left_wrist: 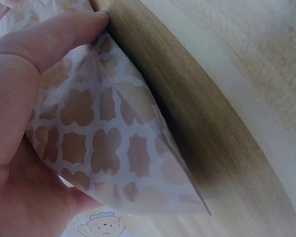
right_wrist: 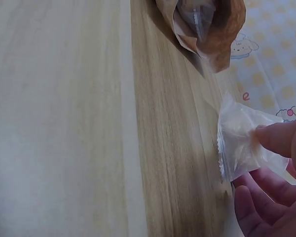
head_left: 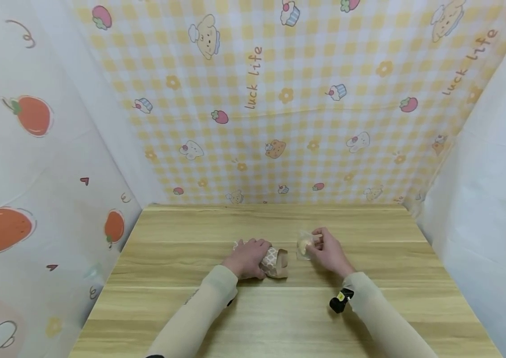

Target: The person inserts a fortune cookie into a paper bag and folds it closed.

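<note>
1. Starting at far left, I log from my remote post a white hanging cloth printed with orange fruit, small hearts and squiggles.
2. Behind everything, from left across to right, I see a yellow-and-white checked backdrop with strawberries, cupcakes, cartoon animals and the words "luck life". Before it I have the wood-grain bench.
3. Left sleeve, pale beige, reaches in from the lower edge; I note dark lettering along the forearm.
4. Left hand: I read it as gripping, thumb and fingers round the paper bag.
5. Paper bag lies on its side on the bench, brown with a white lattice print, creased. I see its gaping mouth facing right; my right wrist view shows a clear wrapper inside.
6. Clear packet, crimped along one edge, pale contents: just right of the bag mouth, apart from it. I cannot tell whether it touches the bench.
7. Right hand: I read it as narrow, pinching the packet between thumb and fingers.
8. Black wrist device with a yellow mark sits at the right cuff; I follow the beige right sleeve down to the lower edge.
9. Far right, I finish on a plain white sheet.
</note>
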Available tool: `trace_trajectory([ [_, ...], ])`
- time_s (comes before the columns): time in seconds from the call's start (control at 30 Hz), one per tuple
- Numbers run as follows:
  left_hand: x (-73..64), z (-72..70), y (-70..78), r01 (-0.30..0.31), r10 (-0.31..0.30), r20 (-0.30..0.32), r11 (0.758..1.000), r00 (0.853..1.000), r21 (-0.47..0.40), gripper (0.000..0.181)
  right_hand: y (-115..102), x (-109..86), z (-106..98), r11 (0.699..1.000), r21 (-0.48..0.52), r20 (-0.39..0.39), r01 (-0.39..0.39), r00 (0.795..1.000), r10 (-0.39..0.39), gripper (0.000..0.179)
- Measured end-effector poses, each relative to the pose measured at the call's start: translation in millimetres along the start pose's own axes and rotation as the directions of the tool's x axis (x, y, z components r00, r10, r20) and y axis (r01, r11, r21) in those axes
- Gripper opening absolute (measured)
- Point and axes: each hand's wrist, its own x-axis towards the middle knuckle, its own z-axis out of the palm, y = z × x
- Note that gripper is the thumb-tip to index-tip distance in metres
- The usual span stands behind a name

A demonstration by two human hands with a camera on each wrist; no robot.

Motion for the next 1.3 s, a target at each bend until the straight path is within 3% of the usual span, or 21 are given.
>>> trace_trajectory([
  [0.13, -0.7, -0.8, 0.1, 0.005, -0.005, -0.005, 1.000, 1.000, -0.009, 0.082, -1.8, -4.2, 0.9, 1.000, 0.021, -0.008, -0.006, 1.000, 0.006, 0.045],
  [0.47, 1.2, 0.2, -2.3, 0.020, -0.020, -0.006, 0.999, 1.000, -0.043, 0.084, -18.1, -17.2, 9.6, 0.975, 0.214, 0.058, -0.060, 0.997, 0.049, 0.045],
  [0.97, 4.2, 2.0, -1.7, 0.022, -0.022, -0.002, 0.999, 1.000, -0.030, 0.088, -38.0, -27.4, 37.7, 0.981, 0.162, 0.092, -0.109, 0.991, 0.095, 0.038],
  [1.13, 5.7, 2.3, -1.1, 0.027, -0.027, 0.009, 0.999, 1.000, -0.026, 0.088, -38.3, -27.1, 42.9, 0.977, 0.193, 0.149, -0.087, 0.987, 0.058, 0.035],
  [1.3, 5.6, 3.1, -0.5, 0.030, -0.029, 0.012, 0.999, 0.999, -0.030, 0.088, -40.7, -25.9, 44.9, 0.988, 0.151, 0.155, -0.035, 0.988, 0.011, 0.030],
])
